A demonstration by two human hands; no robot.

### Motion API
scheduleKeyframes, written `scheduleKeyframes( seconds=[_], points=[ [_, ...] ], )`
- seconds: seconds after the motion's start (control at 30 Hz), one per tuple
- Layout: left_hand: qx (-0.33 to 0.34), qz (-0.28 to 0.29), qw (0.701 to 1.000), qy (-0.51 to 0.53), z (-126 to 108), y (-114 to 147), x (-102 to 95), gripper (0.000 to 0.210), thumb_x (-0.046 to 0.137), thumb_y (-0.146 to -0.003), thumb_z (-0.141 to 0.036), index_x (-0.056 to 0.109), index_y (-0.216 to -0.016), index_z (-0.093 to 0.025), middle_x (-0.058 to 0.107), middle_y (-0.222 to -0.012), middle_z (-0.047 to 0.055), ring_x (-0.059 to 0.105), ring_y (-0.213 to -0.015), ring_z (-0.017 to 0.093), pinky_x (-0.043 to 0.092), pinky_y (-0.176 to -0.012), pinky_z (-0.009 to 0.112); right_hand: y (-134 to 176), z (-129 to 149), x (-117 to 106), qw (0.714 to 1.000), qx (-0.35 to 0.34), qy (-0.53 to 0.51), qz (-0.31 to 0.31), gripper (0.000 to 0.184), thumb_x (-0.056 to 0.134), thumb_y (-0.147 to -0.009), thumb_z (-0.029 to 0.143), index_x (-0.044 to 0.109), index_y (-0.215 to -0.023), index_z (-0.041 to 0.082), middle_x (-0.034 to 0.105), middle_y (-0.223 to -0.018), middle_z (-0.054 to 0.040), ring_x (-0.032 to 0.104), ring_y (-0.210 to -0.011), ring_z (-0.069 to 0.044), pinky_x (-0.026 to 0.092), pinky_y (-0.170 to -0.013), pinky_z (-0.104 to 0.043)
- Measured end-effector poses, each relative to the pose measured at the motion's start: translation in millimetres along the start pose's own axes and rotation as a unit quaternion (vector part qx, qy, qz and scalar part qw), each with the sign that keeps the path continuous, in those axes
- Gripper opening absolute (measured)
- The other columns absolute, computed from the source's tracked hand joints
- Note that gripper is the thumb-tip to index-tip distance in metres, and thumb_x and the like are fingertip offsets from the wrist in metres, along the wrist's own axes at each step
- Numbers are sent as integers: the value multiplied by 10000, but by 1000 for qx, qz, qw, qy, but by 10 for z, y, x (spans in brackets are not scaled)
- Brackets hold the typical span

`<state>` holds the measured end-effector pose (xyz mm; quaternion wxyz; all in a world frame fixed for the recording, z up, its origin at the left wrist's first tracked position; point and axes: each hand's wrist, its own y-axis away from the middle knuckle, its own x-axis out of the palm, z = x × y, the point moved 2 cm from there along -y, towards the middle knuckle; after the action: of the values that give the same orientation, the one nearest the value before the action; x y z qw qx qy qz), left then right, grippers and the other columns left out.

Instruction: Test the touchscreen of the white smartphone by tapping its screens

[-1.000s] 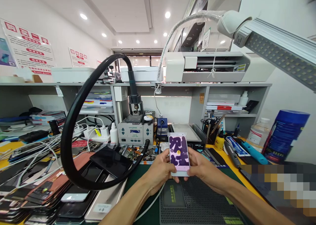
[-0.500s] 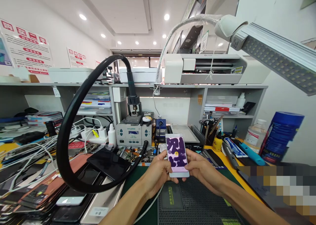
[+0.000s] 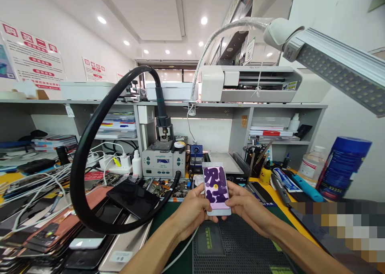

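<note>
A white smartphone is held up between my two hands, its screen lit with a purple and pink pattern and a small yellow mark. My left hand grips the lower left edge, thumb at the front. On the lower right side, my right hand closes around the edge with its thumb by the screen's bottom corner. Fingers of both hands pass behind the phone, where they are partly hidden. Below it lies a black perforated work mat with a dark flat panel.
A hot-air station with a thick looping black hose stands at the back left. Stacked phones and parts cover the left side. Bottles, a blue canister and tools line the right. An LED lamp hangs overhead.
The view has shifted very slightly. Both hands keep the same hold on the phone, and its screen pattern looks the same.
</note>
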<state>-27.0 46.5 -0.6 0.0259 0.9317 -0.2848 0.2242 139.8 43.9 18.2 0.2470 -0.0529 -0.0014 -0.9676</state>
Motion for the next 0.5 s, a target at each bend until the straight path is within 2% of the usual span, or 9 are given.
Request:
scheduleKeyframes(
  seconds=[0.17,0.33,0.5],
  points=[
    [5,1,1000,-6,13,-13,-8,605,607,-672,-18,541,-1260,-146,685,-930,88,713,-761,246,480,-579,284,-10,-2,5,1000,-2,23,6,622,615,-743,100,545,-1341,257,686,-1131,-44,641,-907,-201,528,-709,-323],
    [-1,-4,1000,-6,-13,-8,15,637,602,-623,5,539,-1237,-149,682,-919,75,709,-748,231,467,-549,264,-20,6,10,999,-13,42,4,646,626,-696,72,567,-1317,240,694,-1129,-44,640,-905,-204,525,-681,-312],
    [-10,-12,1000,-5,-48,-6,25,724,583,-564,27,528,-1258,-172,691,-961,67,704,-742,219,476,-551,271,-15,27,5,999,-8,49,7,675,609,-679,59,555,-1327,242,679,-1218,-60,656,-928,-216,540,-701,-333]
  ],
)
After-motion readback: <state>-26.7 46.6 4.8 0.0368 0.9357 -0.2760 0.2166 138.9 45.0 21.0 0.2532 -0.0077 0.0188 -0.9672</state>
